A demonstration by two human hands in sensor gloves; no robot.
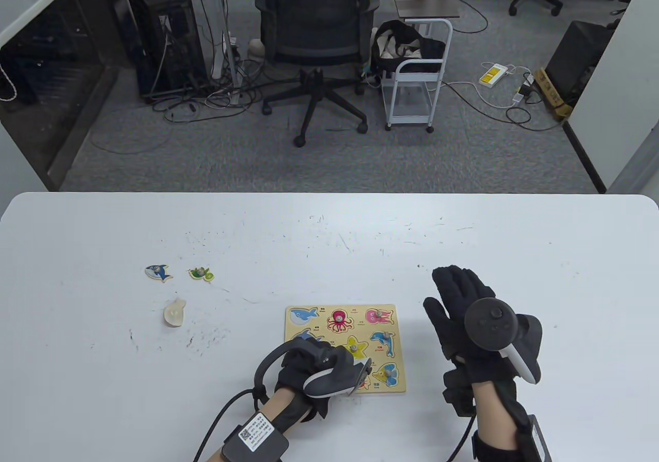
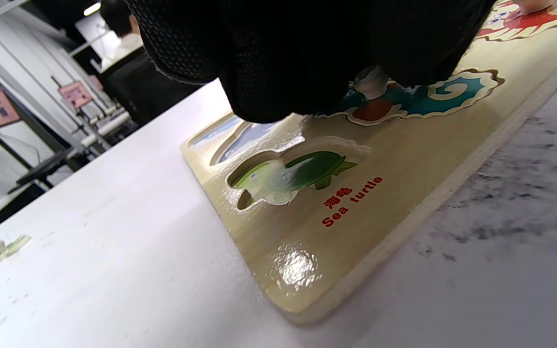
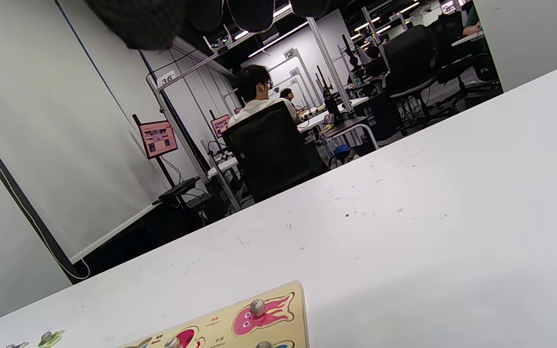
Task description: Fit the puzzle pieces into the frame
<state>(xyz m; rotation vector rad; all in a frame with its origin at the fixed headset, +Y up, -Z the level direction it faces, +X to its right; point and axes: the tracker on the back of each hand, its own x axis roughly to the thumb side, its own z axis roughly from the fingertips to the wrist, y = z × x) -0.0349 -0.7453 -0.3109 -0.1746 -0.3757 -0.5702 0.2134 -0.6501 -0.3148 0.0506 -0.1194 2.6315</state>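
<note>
The wooden puzzle frame [image 1: 396, 323] lies near the table's front edge, with several sea-animal pieces seated in it. My left hand [image 1: 337, 367] is curled over its lower left part. In the left wrist view its fingertips [image 2: 307, 72] pinch the peg of a blue-and-red seahorse piece [image 2: 433, 94] that lies on the frame [image 2: 404, 164]. The sea turtle slot [image 2: 293, 174] beside it is empty. My right hand [image 1: 458, 292] hovers right of the frame, fingers straight, holding nothing. Loose on the table to the left are a shark piece [image 1: 158, 272], a turtle piece [image 1: 201, 274] and a pale face-down piece [image 1: 174, 312].
The white table [image 1: 515, 235] has bare room behind and to the right of the frame. The right wrist view shows the frame's corner [image 3: 278, 314] with a pink squid piece, and the turtle piece [image 3: 49, 337] far left. An office chair [image 1: 314, 35] and a cart stand beyond the table.
</note>
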